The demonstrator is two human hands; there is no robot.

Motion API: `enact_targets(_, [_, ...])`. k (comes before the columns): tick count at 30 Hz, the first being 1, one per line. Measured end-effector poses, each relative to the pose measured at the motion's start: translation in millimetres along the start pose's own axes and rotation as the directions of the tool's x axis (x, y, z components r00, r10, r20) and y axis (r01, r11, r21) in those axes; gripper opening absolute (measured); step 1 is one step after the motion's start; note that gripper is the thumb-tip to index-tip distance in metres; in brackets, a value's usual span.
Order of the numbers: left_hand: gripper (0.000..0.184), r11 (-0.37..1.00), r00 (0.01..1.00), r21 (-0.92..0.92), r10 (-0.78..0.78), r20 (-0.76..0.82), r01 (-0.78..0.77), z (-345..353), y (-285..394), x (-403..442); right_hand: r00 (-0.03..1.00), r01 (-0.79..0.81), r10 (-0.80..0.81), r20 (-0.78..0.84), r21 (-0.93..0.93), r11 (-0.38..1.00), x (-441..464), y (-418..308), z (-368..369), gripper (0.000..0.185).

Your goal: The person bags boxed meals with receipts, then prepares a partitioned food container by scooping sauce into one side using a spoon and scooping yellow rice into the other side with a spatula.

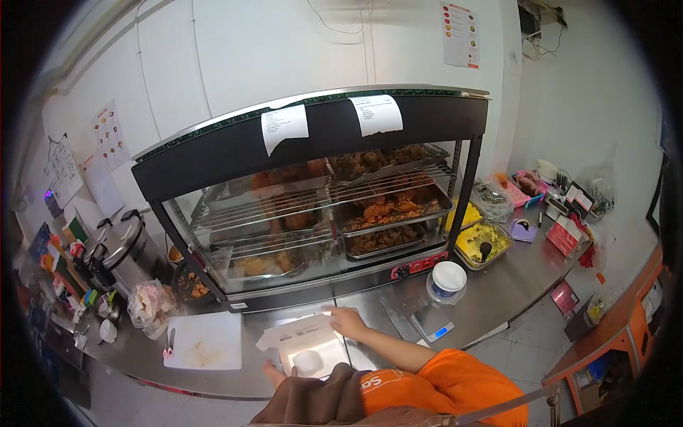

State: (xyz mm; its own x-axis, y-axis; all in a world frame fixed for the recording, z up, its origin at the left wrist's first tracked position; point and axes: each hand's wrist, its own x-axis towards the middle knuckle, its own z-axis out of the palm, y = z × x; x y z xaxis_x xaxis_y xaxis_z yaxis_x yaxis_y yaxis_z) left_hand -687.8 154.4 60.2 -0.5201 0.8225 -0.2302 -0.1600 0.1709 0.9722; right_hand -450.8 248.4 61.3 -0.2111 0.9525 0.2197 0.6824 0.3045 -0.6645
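An open white cardboard takeaway box point(332, 354) is on the steel counter, close to my body. Inside it lies a round white mound point(308, 363), perhaps rice; I cannot make out its surface. My right hand point(347, 324) is closed at the box's far right corner, fingers on the edge of the raised lid point(297, 329). At the near left side of the box, my left hand point(273, 373) grips its edge, partly hidden by a brown garment. Left of the box is a white cutting board point(206, 341) with scissors point(169, 343) on it.
A heated display case point(313, 285) with trays of cooked food stands behind the box. To the right are a white tub point(449, 277), a digital scale point(432, 324) and a tray of yellow food point(484, 243). Large pots point(122, 249) and a plastic bag point(151, 307) stand left.
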Motion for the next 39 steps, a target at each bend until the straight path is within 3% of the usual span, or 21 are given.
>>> enact_targets(2, [0.063,0.965,0.959,0.108,0.251,-0.134,-0.238,0.8,6.8,-0.9,0.977,0.194,-0.184,0.111,-0.088,0.977,-19.2,5.5,-3.6,0.044])
enact_targets(3, [0.059,0.744,0.823,0.409,0.567,0.032,-0.529,-10.0,2.6,8.3,0.948,0.290,-0.268,0.171,-0.122,0.949,-29.3,5.4,-6.3,0.042])
enact_targets(4, [0.056,0.353,0.599,0.594,0.749,0.285,-0.723,-21.3,-3.1,19.2,0.942,0.287,-0.251,0.223,-0.147,0.947,-39.6,0.8,-8.9,0.038])
enact_targets(7, [0.042,0.114,0.604,0.619,0.414,0.682,-0.777,-46.8,-21.8,55.8,0.956,0.230,-0.206,0.207,-0.098,0.968,-67.6,-12.9,-5.5,0.032])
enact_targets(8, [0.038,0.277,0.687,0.630,0.350,0.637,-0.725,-45.0,-21.5,51.1,0.948,0.208,-0.168,0.271,-0.126,0.970,-71.5,-8.2,4.3,0.030])
enact_targets(10, [0.031,0.565,0.810,0.616,0.175,0.560,-0.548,-30.0,15.4,7.0,0.978,0.156,-0.134,0.163,-0.130,0.979,-75.2,11.3,41.7,0.036])
enact_targets(12, [0.031,0.645,0.841,0.584,0.180,0.510,-0.492,-22.9,4.9,8.8,0.993,0.114,-0.106,0.055,-0.182,0.977,-74.3,14.7,59.8,0.040])
enact_targets(13, [0.031,0.682,0.858,0.568,0.176,0.483,-0.460,-19.9,-6.6,13.1,0.991,-0.051,0.057,0.123,-0.048,0.998,-71.1,-2.0,49.2,0.039])
enact_targets(15, [0.031,0.751,0.890,0.533,0.160,0.427,-0.391,-15.7,-35.8,25.7,0.888,-0.401,0.334,0.316,0.177,0.899,-61.1,-31.2,27.6,0.037])
enact_targets(18, [0.030,0.842,0.930,0.464,0.108,0.352,-0.274,-14.5,-89.5,68.8,0.943,-0.321,0.281,0.177,0.271,0.907,-47.0,-18.8,42.8,0.030])
enact_targets(19, [0.029,0.869,0.940,0.438,0.085,0.330,-0.232,-7.4,-62.2,52.5,0.960,-0.277,0.249,0.130,0.300,0.913,-41.5,-12.4,46.7,0.030])
enact_targets(20, [0.032,0.813,0.953,0.562,-0.030,0.303,-0.153,-9.3,-30.3,35.1,0.958,-0.285,0.257,0.127,0.327,0.901,-36.3,-6.0,50.7,0.027])
enact_targets(24, [0.043,0.739,0.925,0.613,0.036,0.377,-0.279,-16.3,-35.7,43.3,0.972,-0.203,0.156,0.176,0.289,0.935,-29.9,4.5,50.6,0.025])
enact_targets(26, [0.051,0.762,0.908,0.578,0.032,0.419,-0.293,-12.3,-12.9,18.6,0.972,-0.139,0.132,0.196,0.019,0.990,-30.1,-17.1,14.2,0.026])
enact_targets(28, [0.053,0.725,0.843,0.526,0.141,0.519,-0.445,-19.0,-28.0,24.2,0.960,0.009,0.046,0.275,-0.195,0.981,-29.0,-6.9,2.2,0.032])
enact_targets(29, [0.055,0.701,0.802,0.493,0.194,0.565,-0.516,-21.5,-34.3,27.0,0.961,0.023,0.023,0.277,-0.162,0.987,-30.2,3.9,5.2,0.032])
enact_targets(32, [0.057,0.622,0.835,0.624,0.089,0.543,-0.472,-21.4,-28.9,22.8,0.969,0.022,-0.018,0.246,-0.014,1.000,-44.1,9.5,14.2,0.035])
enact_targets(35, [0.059,0.625,0.845,0.643,0.052,0.533,-0.443,-18.2,-19.2,13.2,0.900,-0.348,0.221,0.376,0.314,0.883,-48.4,-20.3,1.1,0.038])
enact_targets(39, [0.063,0.621,0.760,0.550,0.116,0.640,-0.558,-14.8,-29.6,16.2,0.913,-0.231,0.168,0.372,0.131,0.964,-60.7,-13.8,17.6,0.050])
